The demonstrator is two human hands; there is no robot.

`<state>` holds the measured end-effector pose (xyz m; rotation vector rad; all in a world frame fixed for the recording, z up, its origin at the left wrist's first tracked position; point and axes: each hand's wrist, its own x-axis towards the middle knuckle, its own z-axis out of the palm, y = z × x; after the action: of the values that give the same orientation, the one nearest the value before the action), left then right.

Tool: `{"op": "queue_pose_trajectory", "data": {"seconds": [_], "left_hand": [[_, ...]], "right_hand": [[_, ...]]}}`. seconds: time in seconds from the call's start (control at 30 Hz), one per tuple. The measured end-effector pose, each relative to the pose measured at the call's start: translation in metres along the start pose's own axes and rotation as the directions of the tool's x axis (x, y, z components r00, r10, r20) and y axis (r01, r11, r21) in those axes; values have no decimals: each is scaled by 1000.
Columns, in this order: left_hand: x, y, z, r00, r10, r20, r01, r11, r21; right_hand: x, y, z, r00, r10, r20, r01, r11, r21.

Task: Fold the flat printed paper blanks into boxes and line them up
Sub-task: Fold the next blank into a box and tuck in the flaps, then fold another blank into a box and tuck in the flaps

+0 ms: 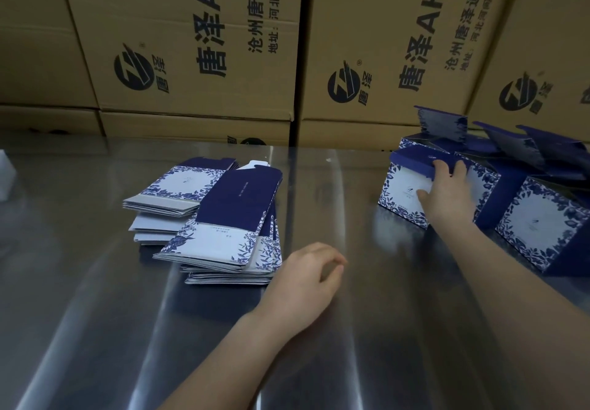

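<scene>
**Light card that creases easily: hold by edges and folds**

The stack of flat blue-and-white printed paper blanks (217, 218) lies left of centre on the shiny metal surface (351, 330), loosely fanned, with the top sheet skewed across the ones below. The blanks look like thin, light card: stiff enough to hold a panel flat, but likely to dent or crease under a hard pinch. They probably slide readily on one another and on the polished metal. An overhanging edge or corner of the top sheet seems the best place to lift it, with pressure along the printed fold lines after that.

To the right, the folded blue-and-white paper box (402, 199) stands upright at the left end of a row of folded boxes (536, 227), their lid flaps raised. The right hand (447, 192) grips it, fingers curled over the dark blue top edge and thumb on the white front panel. The left hand (306, 278) hangs just right of the stack's near corner, fingers loosely curled, holding nothing.

Brown corrugated cartons (191, 42) with black print stand along the far side.
</scene>
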<state>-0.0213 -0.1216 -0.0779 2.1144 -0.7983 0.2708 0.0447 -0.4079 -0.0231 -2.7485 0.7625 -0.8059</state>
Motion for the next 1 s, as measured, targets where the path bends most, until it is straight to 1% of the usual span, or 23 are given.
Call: {"op": "queue_pose_trajectory", "data": {"seconds": [0.37, 0.43, 0.53, 0.6, 0.67, 0.73, 0.8, 0.83, 0.9, 0.93, 1.0], "left_hand": [[0, 2, -1, 999, -28, 40, 28, 1000, -7], [-1, 4, -3, 999, -14, 35, 14, 1000, 3], [-1, 9, -8, 998, 66, -22, -66, 997, 36], [1, 14, -15, 986, 120, -116, -110, 990, 88], [3, 17, -25, 953, 143, -268, -104, 982, 155], [7, 15, -38, 901, 135, -412, -44, 974, 224], [11, 7, -52, 873, 79, -482, 73, 955, 287], [12, 1, -58, 874, 32, -485, 143, 937, 320], [15, -12, -67, 892, -101, -440, 294, 870, 397], [15, -17, -70, 892, -178, -415, 366, 823, 435], [14, -24, -72, 871, -328, -365, 482, 715, 507]], "right_hand": [[25, 3, -8, 980, 139, 145, -132, 990, -54], [20, -1, -9, 986, 135, 101, -127, 988, -85], [2, -12, -10, 997, 35, -64, -43, 990, -135], [-16, -21, -9, 986, -70, -154, 53, 992, -111], [-36, -31, -7, 975, -155, -161, 148, 987, -60], [-55, -39, -3, 970, -219, -102, 225, 973, 47], [-75, -46, 1, 963, -267, 14, 257, 938, 233], [-85, -49, 3, 957, -281, 66, 248, 917, 312], [-104, -57, 6, 949, -281, 143, 199, 886, 419], [-110, -62, 8, 945, -277, 175, 169, 870, 463], [-119, -68, 10, 939, -278, 201, 138, 844, 518]]}}
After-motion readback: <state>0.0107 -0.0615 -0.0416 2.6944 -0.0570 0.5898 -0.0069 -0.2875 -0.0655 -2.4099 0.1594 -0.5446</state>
